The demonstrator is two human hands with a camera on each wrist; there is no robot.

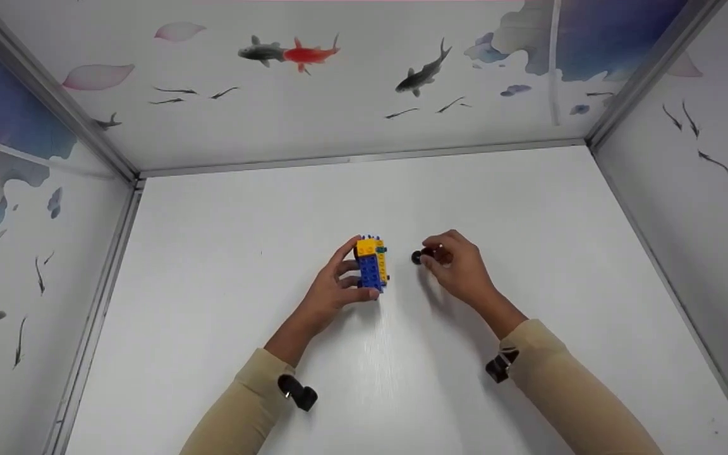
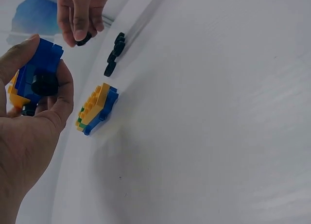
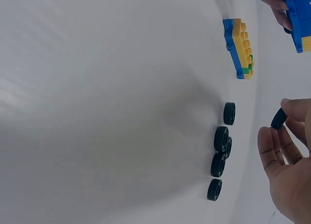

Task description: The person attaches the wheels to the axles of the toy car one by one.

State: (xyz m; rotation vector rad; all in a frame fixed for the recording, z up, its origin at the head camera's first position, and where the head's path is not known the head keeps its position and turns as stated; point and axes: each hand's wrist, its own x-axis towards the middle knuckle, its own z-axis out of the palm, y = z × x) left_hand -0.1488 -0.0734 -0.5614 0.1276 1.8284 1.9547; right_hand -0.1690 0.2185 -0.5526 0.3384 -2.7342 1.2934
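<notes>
Surface: a smooth white tabletop (image 1: pixel 370 392) is extending around both hands; a grey metal edge strip (image 1: pixel 351 160) is bounding it well beyond the fingertips, and white fish-printed walls (image 1: pixel 351 120) are rising ahead and to either side of the hands.

Left hand (image 1: pixel 329 294): opening only to the width of its load, thumb and fingers are gripping a blue-and-yellow plastic brick model with black wheels (image 1: pixel 369 272), raised above the tabletop.

Right hand (image 1: pixel 462 265): nearly closing at the tips, thumb and finger are pinching a small round black wheel (image 3: pixel 278 119).

Count: one brick model is sitting in the left hand, two of its wheels showing in the left wrist view; one studded yellow, blue and green brick assembly (image 3: pixel 241 48) is lying on the tabletop near the left hand; five loose black wheels (image 3: pixel 221 139) are resting near the right hand.
</notes>
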